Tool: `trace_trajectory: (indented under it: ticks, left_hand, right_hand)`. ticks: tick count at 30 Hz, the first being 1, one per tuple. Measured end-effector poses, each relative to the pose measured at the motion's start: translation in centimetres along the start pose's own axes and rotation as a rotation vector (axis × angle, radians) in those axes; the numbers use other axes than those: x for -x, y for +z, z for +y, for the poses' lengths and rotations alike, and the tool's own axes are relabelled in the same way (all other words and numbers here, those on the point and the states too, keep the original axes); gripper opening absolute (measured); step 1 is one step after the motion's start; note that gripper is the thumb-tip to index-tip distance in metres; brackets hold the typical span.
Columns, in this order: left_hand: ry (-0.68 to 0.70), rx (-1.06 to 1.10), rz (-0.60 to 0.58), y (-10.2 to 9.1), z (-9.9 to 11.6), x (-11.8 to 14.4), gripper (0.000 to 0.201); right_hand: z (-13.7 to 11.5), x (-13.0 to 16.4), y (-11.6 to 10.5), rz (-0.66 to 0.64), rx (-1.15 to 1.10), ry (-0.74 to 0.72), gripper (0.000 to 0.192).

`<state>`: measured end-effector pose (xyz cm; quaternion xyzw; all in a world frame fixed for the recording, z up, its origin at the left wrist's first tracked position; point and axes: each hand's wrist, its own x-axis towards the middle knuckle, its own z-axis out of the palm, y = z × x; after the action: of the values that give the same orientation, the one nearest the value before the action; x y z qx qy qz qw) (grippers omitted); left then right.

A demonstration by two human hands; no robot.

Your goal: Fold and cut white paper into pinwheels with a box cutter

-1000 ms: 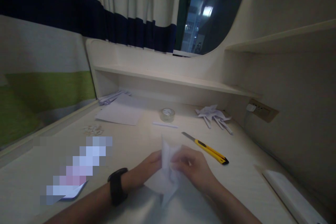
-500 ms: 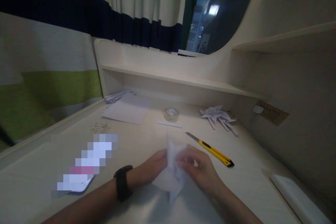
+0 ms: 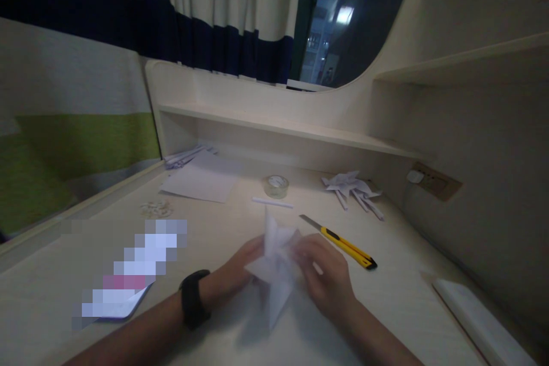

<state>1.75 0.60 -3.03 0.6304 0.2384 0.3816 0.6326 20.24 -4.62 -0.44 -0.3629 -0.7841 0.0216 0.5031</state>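
Note:
A white paper pinwheel [image 3: 277,269] is held up over the desk, its pointed blades spread and slightly blurred. My left hand [image 3: 240,263], with a black watch on the wrist, grips it from behind on the left; most of those fingertips are hidden by the paper. On the right side, my right hand [image 3: 323,271] pinches a blade between thumb and fingers. Beyond the hands lies a thin rolled paper stick [image 3: 272,203]. A yellow utility knife [image 3: 349,247] with its blade out rests just past my right hand.
Clear tape [image 3: 277,186] stands behind the stick. Finished paper pinwheels [image 3: 349,186] are piled at the back right. Paper sheets [image 3: 199,177] and rolled sticks [image 3: 184,157] lie back left, near small pale bits [image 3: 156,209]. A blurred-out phone [image 3: 128,306] is left; a white slab [image 3: 476,314] right.
The pinwheel has turned so its blades show more openly toward me. My right hand has shifted from near its centre to the blade at its right edge. The view has moved slightly.

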Motion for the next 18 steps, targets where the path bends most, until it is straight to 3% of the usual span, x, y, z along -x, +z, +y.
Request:
trace_trajectory:
  ticks: [3,5,11,18]
  left_hand:
    - [-0.005,-0.004,0.007,0.6,0.8,0.4,0.033]
    - [-0.009,-0.006,0.000,1.1,0.9,0.6,0.031]
    - [-0.058,-0.035,0.011,1.3,0.5,0.8,0.035]
    - [0.042,-0.229,-0.012,0.6,-0.2,0.4,0.035]
  right_hand:
    - [0.4,0.6,0.3,-0.008,0.161,-0.210,0.022]
    - [0.5,0.8,0.4,-0.005,0.215,-0.271,0.026]
    - [0.0,0.7,0.5,0.036,0.240,-0.293,0.025]
    - [-0.3,0.7,0.7,0.012,0.240,-0.275,0.017]
